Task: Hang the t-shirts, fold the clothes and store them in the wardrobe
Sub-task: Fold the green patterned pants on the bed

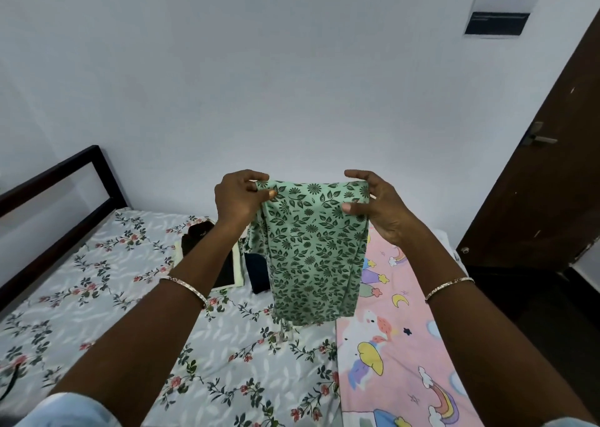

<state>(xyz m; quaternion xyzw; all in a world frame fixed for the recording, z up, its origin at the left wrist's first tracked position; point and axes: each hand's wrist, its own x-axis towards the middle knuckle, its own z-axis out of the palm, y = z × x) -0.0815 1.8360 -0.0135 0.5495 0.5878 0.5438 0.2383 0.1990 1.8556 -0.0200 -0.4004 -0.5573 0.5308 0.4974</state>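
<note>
While your left hand (238, 199) and right hand (378, 205) pinch its top corners, the green leaf-print garment (313, 251) hangs at 12 o'clock over the bed (130, 296).

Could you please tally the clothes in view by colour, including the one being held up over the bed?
Green: 1, the leaf-print garment, pinched by the left hand and the right hand
Black: 1, the black garment on the bed
Cream: 1, the cream garment under it
Dark navy: 1, the dark folded piece beside them
Total: 4
</note>
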